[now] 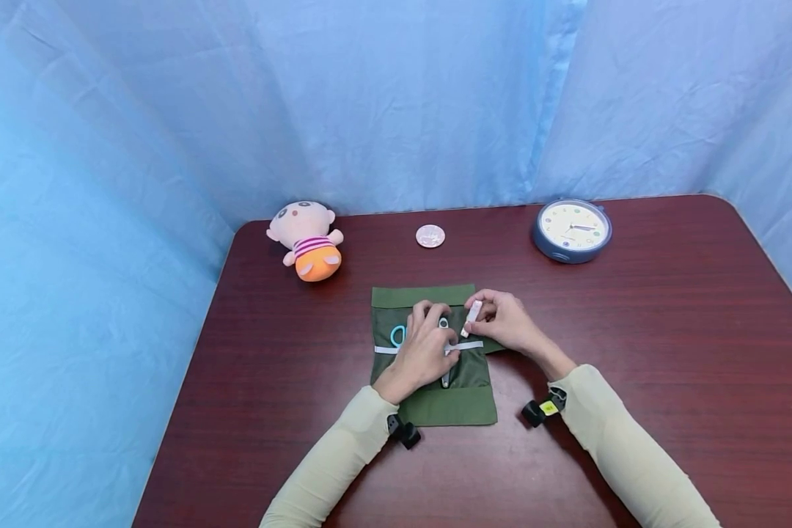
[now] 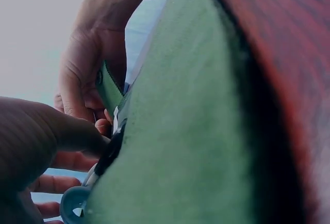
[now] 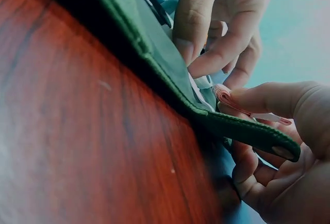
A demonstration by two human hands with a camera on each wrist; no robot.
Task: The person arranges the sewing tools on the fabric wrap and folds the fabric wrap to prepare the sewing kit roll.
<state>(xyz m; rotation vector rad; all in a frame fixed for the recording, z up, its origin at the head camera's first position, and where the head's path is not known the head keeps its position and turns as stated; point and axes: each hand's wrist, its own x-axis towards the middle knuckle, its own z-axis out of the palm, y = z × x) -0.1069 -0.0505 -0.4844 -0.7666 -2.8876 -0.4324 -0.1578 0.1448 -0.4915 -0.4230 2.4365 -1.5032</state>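
Folded strip (image 1: 473, 315), right hand (image 1: 507, 321) pinching, thumb (image 3: 265, 97) apparently near end

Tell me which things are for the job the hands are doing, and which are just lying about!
Seem part of the job:
green cloth
white band across it
folded strip, pinched by the right hand
blue loop handle
slim tool

Seem just lying about:
plush toy
clock
small round pale thing
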